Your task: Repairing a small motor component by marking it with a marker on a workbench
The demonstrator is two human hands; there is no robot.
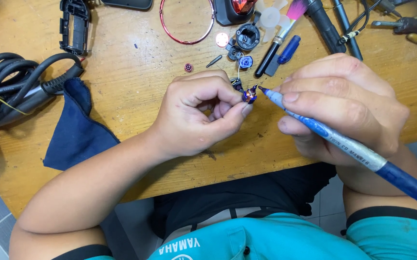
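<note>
Blue marker (348,144) in right hand (348,103), tip beside small part (249,96)

Left hand (196,113) is curling into a loose fist, thumb and forefinger pinching together at the tips; right hand (343,108) is gripping in a writing hold (knuckles up), both forearms angling in from below.

Pale printed label on blue marker (350,144)
</note>
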